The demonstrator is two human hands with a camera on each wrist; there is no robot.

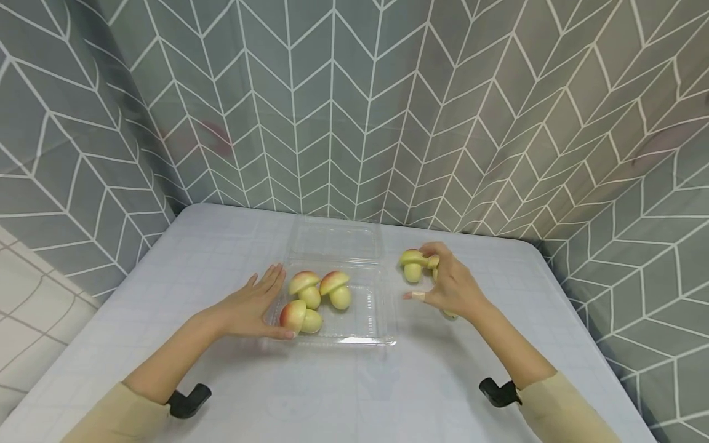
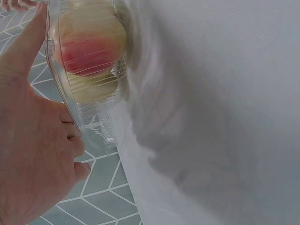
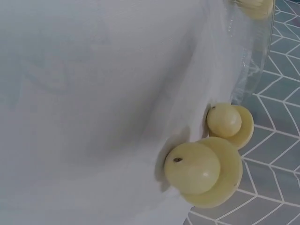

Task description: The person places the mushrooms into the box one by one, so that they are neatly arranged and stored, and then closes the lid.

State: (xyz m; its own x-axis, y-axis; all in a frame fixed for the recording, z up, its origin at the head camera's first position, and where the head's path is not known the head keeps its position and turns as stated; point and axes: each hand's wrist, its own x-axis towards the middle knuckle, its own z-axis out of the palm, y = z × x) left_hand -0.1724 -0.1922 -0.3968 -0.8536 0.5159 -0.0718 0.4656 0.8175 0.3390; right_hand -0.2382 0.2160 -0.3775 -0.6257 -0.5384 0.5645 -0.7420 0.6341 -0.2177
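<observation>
The box (image 1: 362, 311) is glossy plastic, the mushrooms (image 1: 340, 298) smooth.

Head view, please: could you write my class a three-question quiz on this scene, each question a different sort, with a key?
1. How many mushroom-shaped pieces lie in the clear container?
2. True or false: the clear container is closed.
3. Which hand touches the clear container? A) right B) left

Key:
1. Three.
2. False; its lid lies open.
3. B, the left hand.
</observation>
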